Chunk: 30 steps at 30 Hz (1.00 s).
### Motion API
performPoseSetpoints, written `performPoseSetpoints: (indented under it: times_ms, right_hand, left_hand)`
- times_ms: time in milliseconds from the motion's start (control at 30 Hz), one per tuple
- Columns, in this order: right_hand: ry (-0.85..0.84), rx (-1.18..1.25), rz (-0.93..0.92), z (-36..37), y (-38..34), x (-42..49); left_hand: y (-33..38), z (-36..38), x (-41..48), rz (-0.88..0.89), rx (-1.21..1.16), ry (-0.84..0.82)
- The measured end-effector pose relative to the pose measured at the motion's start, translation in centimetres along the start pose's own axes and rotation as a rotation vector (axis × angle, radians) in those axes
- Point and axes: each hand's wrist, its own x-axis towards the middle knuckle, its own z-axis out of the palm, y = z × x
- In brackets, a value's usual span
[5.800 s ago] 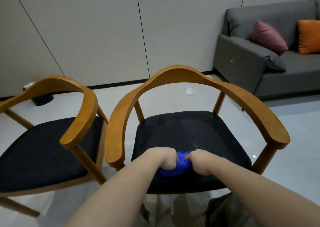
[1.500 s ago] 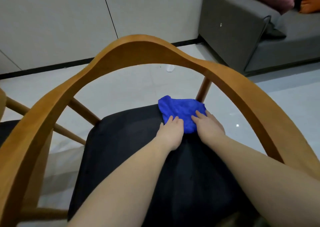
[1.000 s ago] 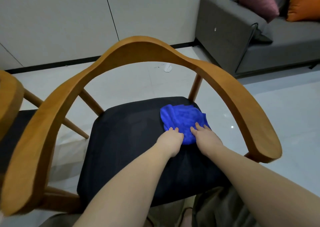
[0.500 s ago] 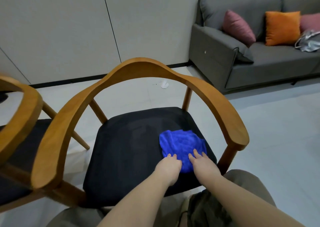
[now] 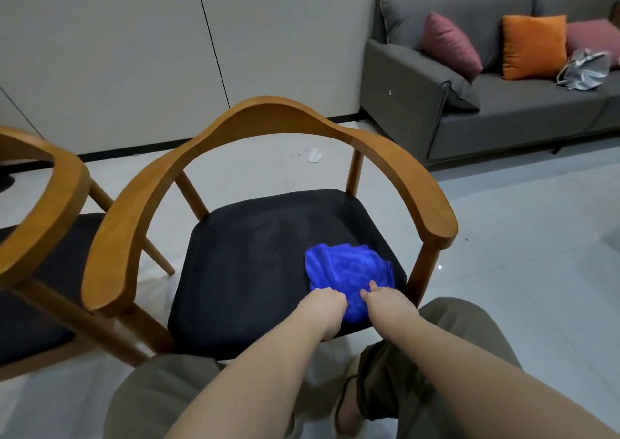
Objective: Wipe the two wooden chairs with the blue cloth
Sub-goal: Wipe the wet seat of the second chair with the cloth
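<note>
The blue cloth (image 5: 349, 272) lies bunched on the front right part of the black seat of the right wooden chair (image 5: 268, 120). My left hand (image 5: 323, 309) and my right hand (image 5: 385, 302) sit side by side on the cloth's near edge, with fingers curled into it. The cloth's near edge is hidden under my hands. The second wooden chair (image 5: 43, 204), also with a black seat, stands to the left, partly cut off by the frame edge.
A grey sofa (image 5: 419, 103) with pink and orange cushions and a silver bag (image 5: 583, 69) stands at the back right. A small white scrap (image 5: 314, 154) lies on the pale floor behind the chair. My knees are below the seat's front edge.
Both hands have drawn the cloth from the seat's back right corner toward the front edge. Their fingers lay flat on it before and now curl into it. The view has pulled back.
</note>
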Motion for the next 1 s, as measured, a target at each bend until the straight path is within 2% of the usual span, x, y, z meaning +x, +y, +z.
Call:
performPoseSetpoints:
  times_ms: [100, 233, 300, 433, 567, 633, 767, 833, 933, 1000]
  right_hand:
    - [-0.025, -0.035, -0.019, 0.5, -0.6, -1.0]
    - [-0.138, -0.048, -0.019, -2.3, -0.9, -2.3]
    - [-0.124, 0.121, 0.023, -4.3, -0.3, -2.2]
    - [-0.031, 0.639, 0.058, -9.0, 1.8, -2.1]
    - [0.098, 0.802, -0.039, -14.3, 2.8, -0.7]
    - [0.160, 0.770, -0.091, -16.7, 2.7, 0.8]
    - [0.200, 0.650, -0.201, -20.8, 1.5, 5.1]
    - [0.258, 0.605, -0.237, -22.6, 0.6, 7.9]
    - [0.424, 0.549, -0.284, -25.2, -0.8, 12.7]
    - [0.615, 0.443, -0.320, -26.3, -1.5, 16.0]
  left_hand:
    - [0.2, -0.4, -1.1, -0.018, -0.057, -0.084]
    - [-0.2, -3.8, -2.7, -0.010, -0.238, -0.150]
    - [-1.1, -5.6, -3.3, -0.038, -0.349, -0.140]
    - [-4.3, -8.5, -2.9, -0.109, -0.648, -0.063]
    - [-7.5, -11.9, -0.9, -0.169, -0.874, 0.074]
    - [-9.4, -13.8, 0.4, -0.182, -0.850, 0.128]
    - [-14.1, -17.4, 3.6, -0.240, -0.466, 0.243]
    - [-16.4, -18.9, 5.1, -0.265, -0.391, 0.313]
    - [-19.9, -20.0, 7.4, -0.322, -0.393, 0.454]
    - [-21.6, -19.4, 9.0, -0.367, -0.378, 0.616]
